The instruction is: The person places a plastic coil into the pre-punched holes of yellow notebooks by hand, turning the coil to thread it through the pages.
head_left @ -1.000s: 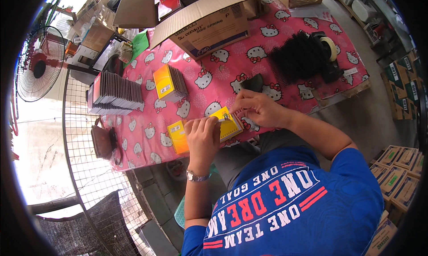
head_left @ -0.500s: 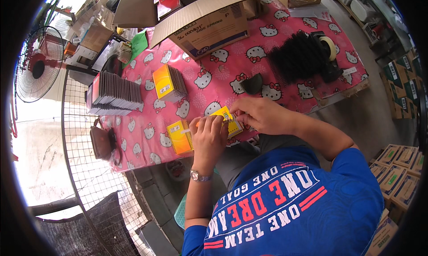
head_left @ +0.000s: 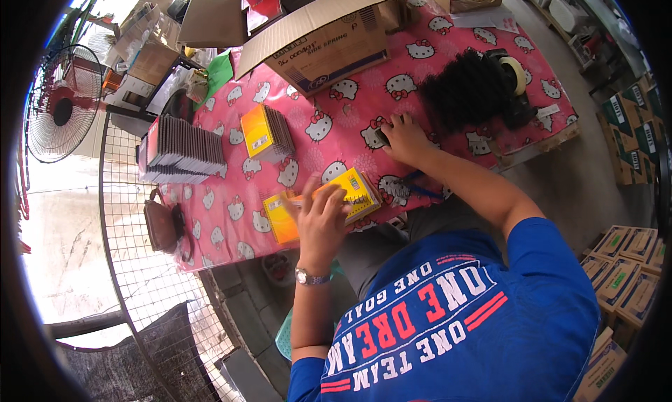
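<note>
My left hand (head_left: 320, 216), a watch on its wrist, hovers with fingers spread over yellow-and-orange notebooks at the table's near edge. Under and beside it lie a notebook (head_left: 281, 223) on the left and a small stack (head_left: 358, 192) on the right, with a dark wire coil along the top one's edge. Farther right, my right hand (head_left: 409, 142) closes over a dark green half-round piece (head_left: 382, 137) on the tablecloth, mostly hidden by the fingers. A blue slender tool (head_left: 423, 186) lies near my right forearm; its kind is unclear.
A stack of yellow notebooks (head_left: 260, 130) and taller stacks of grey-edged notebooks (head_left: 183, 146) stand at left. Black spiral coils (head_left: 465, 90) lie beside a tape roll (head_left: 516, 76) at right. A cardboard box (head_left: 336, 48) stands behind; a brown pouch (head_left: 161, 223) hangs at the left edge.
My right hand has left the notebook's coil edge and reached away to the half-round piece. My left hand has lifted and spread its fingers. The blue tool now shows on the table.
</note>
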{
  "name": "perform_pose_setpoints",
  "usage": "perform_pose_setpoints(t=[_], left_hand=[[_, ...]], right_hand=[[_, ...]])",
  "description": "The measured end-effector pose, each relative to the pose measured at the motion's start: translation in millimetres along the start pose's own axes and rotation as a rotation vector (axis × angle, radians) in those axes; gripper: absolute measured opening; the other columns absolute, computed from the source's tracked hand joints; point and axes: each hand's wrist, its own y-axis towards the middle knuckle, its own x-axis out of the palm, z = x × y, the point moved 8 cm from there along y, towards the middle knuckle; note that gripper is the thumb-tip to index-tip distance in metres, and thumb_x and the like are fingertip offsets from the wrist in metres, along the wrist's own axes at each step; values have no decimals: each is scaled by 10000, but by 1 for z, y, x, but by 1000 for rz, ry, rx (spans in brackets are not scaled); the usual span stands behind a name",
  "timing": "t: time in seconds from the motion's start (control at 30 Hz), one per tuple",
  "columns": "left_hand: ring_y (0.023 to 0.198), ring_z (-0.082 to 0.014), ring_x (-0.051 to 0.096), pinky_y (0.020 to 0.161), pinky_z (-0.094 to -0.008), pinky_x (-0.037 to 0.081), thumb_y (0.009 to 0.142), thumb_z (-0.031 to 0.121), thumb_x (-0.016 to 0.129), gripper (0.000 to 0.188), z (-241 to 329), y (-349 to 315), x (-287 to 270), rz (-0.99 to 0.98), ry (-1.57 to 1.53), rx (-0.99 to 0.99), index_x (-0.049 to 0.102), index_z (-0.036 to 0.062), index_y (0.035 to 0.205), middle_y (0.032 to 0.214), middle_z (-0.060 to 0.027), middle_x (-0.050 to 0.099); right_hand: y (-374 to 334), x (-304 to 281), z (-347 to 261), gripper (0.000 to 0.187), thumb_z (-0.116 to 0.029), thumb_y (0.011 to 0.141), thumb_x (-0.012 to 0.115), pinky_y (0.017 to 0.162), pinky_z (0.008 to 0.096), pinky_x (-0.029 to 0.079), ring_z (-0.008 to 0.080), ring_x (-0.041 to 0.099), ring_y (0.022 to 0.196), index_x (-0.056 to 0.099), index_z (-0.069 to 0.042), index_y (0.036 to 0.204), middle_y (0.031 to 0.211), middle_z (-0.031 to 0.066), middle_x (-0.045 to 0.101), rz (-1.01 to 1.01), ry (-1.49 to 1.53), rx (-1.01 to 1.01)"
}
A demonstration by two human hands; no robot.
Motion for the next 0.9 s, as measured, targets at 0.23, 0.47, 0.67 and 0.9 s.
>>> perform_pose_setpoints(t=[0.23,0.47,0.67,0.9], left_hand=[[1377,-336,389,1100,-695,172,715,228,841,403,-20,-15,-1,91,209,-260,640,144,1054,1194,-17,590],[1031,-320,544,918,-491,419,640,153,873,386,-21,-2,1,141,-45,-160,628,108,934,1016,-72,584],[1003,-337,538,872,-455,464,639,84,842,383,-25,3,-10,165,-148,-165,611,58,942,1015,-101,582],[1041,-267,590,828,-369,494,742,52,786,291,-64,-21,-12,155,-267,-263,635,46,990,1042,-94,616]], right_hand=[[-19,-98,-103,470,-273,845,721,1016,349,448,209,589,1192,614,-88,1264,1207,106,646,-1007,1654,-512],[-9,-103,-101,505,-192,744,826,1026,345,434,166,572,1187,629,-32,1181,1258,99,617,-1117,1617,-501],[0,-91,-97,464,-150,769,796,1022,337,438,152,567,1178,625,-55,1189,1257,71,615,-1019,1441,-431],[1,-100,-115,499,-190,777,795,1036,348,419,195,558,1187,622,-60,1227,1303,76,590,-1004,1464,-603]])
